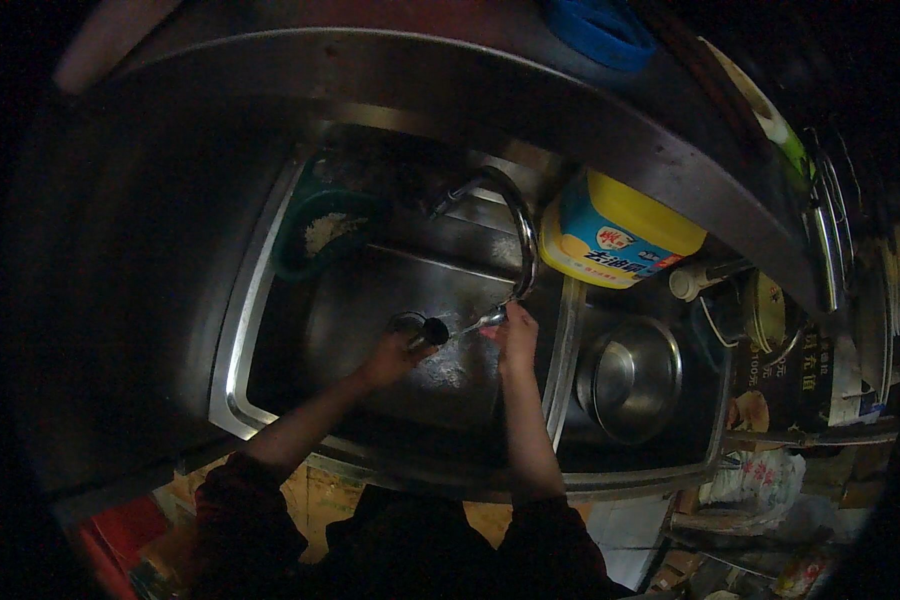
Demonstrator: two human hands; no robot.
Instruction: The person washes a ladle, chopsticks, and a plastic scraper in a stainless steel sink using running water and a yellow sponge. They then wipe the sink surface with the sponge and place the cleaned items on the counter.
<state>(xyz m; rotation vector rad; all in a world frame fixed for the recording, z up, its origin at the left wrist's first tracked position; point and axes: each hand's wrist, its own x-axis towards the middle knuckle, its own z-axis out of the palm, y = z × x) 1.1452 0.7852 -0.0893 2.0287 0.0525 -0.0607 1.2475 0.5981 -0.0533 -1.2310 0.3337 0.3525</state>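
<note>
My left hand (392,361) holds a small dark cylindrical container (433,331) over the larger basin of a stainless steel sink (234,375). My right hand (520,337) is closed around the metal nozzle (493,318) at the near end of a chrome gooseneck faucet (527,232). The nozzle points left, and a thin stream of water runs from it towards the container. Wet, shiny patches show on the basin floor (390,397) below. My left fingers partly hide the container, so its exact kind is unclear.
A green plastic basket (289,251) with pale grains sits at the basin's far left. A yellow detergent jug (622,229) with a blue label stands behind the divider. The right basin holds a round metal bowl (637,379). A blue plastic container (604,34) sits on the upper ledge.
</note>
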